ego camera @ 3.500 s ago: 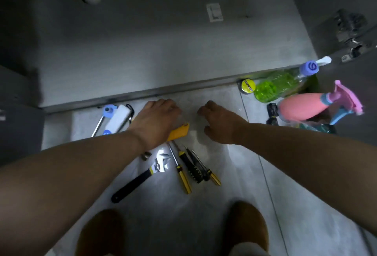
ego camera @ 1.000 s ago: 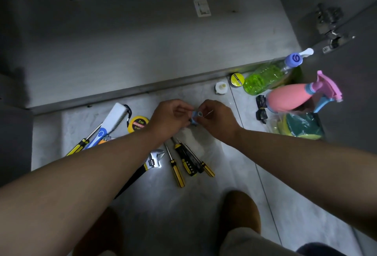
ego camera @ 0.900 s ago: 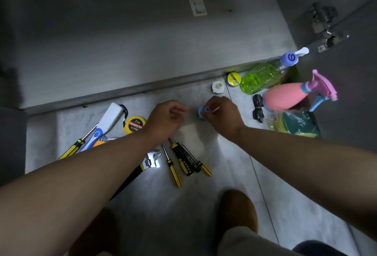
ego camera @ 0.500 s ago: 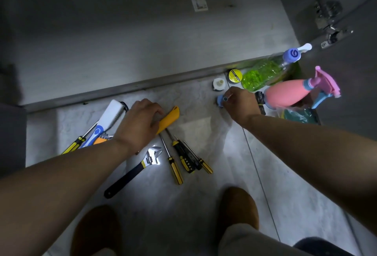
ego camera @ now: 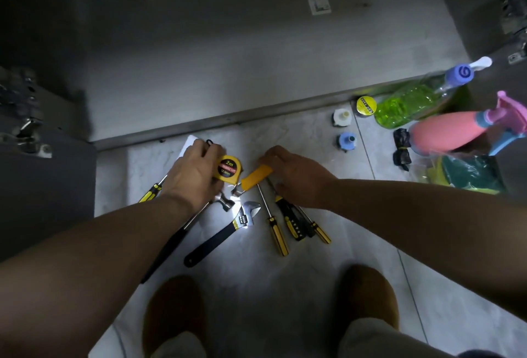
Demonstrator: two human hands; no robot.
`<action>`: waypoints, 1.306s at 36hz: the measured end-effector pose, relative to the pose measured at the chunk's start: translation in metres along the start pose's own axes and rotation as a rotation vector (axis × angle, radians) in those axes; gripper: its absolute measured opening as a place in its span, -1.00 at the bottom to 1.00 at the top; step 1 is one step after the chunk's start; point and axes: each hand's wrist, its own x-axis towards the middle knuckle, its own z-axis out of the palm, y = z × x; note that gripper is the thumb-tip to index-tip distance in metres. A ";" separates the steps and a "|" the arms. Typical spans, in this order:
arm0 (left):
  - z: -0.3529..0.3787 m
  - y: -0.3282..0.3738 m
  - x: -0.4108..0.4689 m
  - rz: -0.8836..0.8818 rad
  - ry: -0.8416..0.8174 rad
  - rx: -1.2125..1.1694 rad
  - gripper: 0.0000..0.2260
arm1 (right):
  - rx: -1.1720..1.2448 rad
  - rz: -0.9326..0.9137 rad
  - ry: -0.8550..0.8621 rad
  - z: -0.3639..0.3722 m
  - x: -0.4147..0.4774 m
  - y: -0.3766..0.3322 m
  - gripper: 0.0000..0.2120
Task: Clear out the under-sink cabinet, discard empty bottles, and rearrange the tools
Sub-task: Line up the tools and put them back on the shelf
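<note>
- Gripping a yellow tape measure (ego camera: 228, 168) marked "2m", the left hand (ego camera: 195, 176) has its fingers curled round the case, just above the floor tiles (ego camera: 251, 266).
- Right hand (ego camera: 298, 176): its fingers are bent over the far end of a yellow-handled tool (ego camera: 256, 177) and hold it. The light is dim, so this may be a utility knife. The tool lies on the tiles just beside the tape measure.
- Just below the hands, a hammer (ego camera: 225, 203) shows its metal head, with the black handle running under the left forearm.
- Next to it an adjustable wrench (ego camera: 228, 229) with a black handle lies aslant in a bright patch of light.
- Three screwdrivers (ego camera: 276, 229) with yellow-and-black handles lie side by side to the right of the wrench, partly under the right hand.
- A fourth screwdriver (ego camera: 150, 191) and a white object (ego camera: 188, 145) show past the left hand.
- Further right, a blue cap (ego camera: 346, 141) and a white cap (ego camera: 342, 116) sit apart on the tiles, near a yellow tape roll (ego camera: 366, 105).
- A green bottle (ego camera: 407, 102) and a pink spray bottle (ego camera: 445, 135) lie on their sides at the cabinet's right corner, above a plastic bag (ego camera: 467, 172).
- Behind them all is the grey cabinet floor (ego camera: 256, 58).
</note>
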 end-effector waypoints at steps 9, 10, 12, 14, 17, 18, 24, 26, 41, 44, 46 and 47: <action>-0.006 -0.028 -0.003 -0.165 0.166 0.058 -0.40 | -0.092 0.089 0.013 0.016 0.027 -0.015 -0.53; -0.005 -0.032 -0.004 -0.225 0.160 -0.023 -0.43 | -0.091 0.080 0.014 0.015 0.026 -0.014 -0.54; -0.004 -0.039 -0.005 -0.327 0.111 -0.180 -0.49 | -0.072 0.057 0.022 0.014 0.024 -0.012 -0.56; -0.003 -0.045 -0.005 -0.350 0.052 -0.198 -0.52 | -0.025 0.020 0.030 0.011 0.021 -0.009 -0.57; -0.004 -0.048 -0.005 -0.273 0.006 -0.205 -0.58 | 0.068 -0.006 0.065 0.007 0.017 -0.008 -0.57; -0.006 -0.047 -0.004 -0.241 -0.011 -0.234 -0.60 | 0.112 0.003 0.086 0.005 0.016 -0.009 -0.56; -0.019 -0.025 0.001 -0.136 -0.051 -0.469 -0.70 | 0.550 0.201 0.105 -0.009 0.020 -0.025 -0.64; -0.026 -0.010 0.006 -0.142 -0.044 -0.574 -0.71 | 0.708 0.259 0.028 -0.015 0.019 -0.030 -0.67; -0.016 0.125 0.037 -0.256 -0.368 -1.427 -0.74 | 0.832 0.522 0.099 -0.040 -0.066 0.010 -0.85; -0.002 0.141 0.037 -0.196 -0.392 -1.144 -0.74 | 0.676 0.600 0.186 -0.033 -0.104 0.030 -0.73; 0.004 0.148 0.037 -0.105 -0.388 -0.949 -0.74 | 0.581 0.675 0.254 -0.025 -0.130 0.045 -0.62; 0.006 0.150 0.037 -0.066 -0.385 -0.883 -0.75 | 0.559 0.729 0.272 -0.021 -0.140 0.053 -0.60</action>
